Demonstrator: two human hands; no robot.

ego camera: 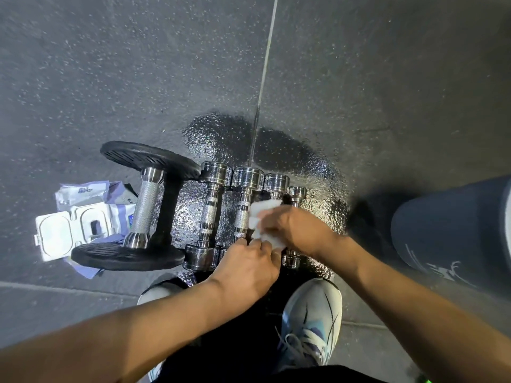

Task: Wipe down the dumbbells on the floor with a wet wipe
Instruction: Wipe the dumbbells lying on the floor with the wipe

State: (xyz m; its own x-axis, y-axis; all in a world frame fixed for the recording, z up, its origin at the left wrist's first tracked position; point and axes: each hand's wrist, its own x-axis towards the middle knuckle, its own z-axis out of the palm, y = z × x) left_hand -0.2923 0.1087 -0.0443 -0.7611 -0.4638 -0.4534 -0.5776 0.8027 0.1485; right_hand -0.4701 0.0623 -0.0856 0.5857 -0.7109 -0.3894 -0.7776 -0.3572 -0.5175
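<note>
Several chrome dumbbells [211, 214] lie side by side on the dark rubber floor. To their left lies a bigger dumbbell [143, 208] with black plates. My right hand [293, 230] presses a white wet wipe [258, 217] around the handle of the third chrome dumbbell [276, 182]. My left hand [249, 269] rests on the near ends of the middle dumbbells, with its fingertips touching the wipe's lower edge. The near heads of those dumbbells are hidden under my hands.
An open wet-wipe pack [80, 222] with its lid flipped up lies on the floor left of the big dumbbell. The floor [304, 161] around the dumbbells is wet and shiny. My shoe [312, 319] stands just below the dumbbells; my knee [453, 228] is at the right.
</note>
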